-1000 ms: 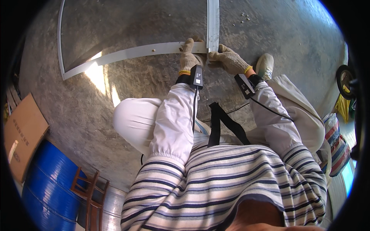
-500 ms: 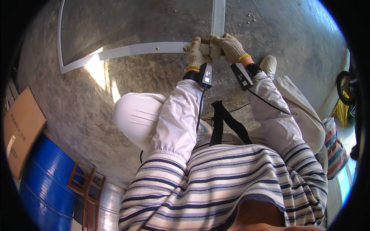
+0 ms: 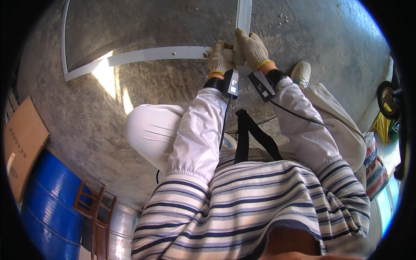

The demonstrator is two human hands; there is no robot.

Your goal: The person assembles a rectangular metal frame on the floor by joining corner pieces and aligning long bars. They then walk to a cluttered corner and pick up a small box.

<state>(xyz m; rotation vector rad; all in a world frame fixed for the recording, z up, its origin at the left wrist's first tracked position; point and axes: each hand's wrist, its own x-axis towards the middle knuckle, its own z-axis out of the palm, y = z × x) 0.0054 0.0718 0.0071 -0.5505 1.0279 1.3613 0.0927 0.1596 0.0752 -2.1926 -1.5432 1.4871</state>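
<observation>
A pale metal frame [image 3: 151,54] lies on the concrete floor, its near strip running left to right. At its near right corner a second metal strip [image 3: 244,19] runs away from me. My left hand [image 3: 220,60], in a knitted glove, is closed around the right end of the near strip. My right hand [image 3: 252,48], gloved too, grips the second strip just beyond the corner, its fingers pointing away from me. The gloves partly hide the joint between the strips. A black device is strapped to each wrist, with a cable running from it.
A blue drum [image 3: 50,195], a cardboard sheet [image 3: 26,143] and a brown metal rack [image 3: 99,210] stand at the left. Small pebbles [image 3: 282,19] lie beyond my right hand. A wheel [image 3: 385,99] and a striped bag [image 3: 376,169] are at the right.
My right hand has shifted slightly farther away along the second strip, and its fingers now point away from me rather than leftward. My left hand keeps its place at the corner.
</observation>
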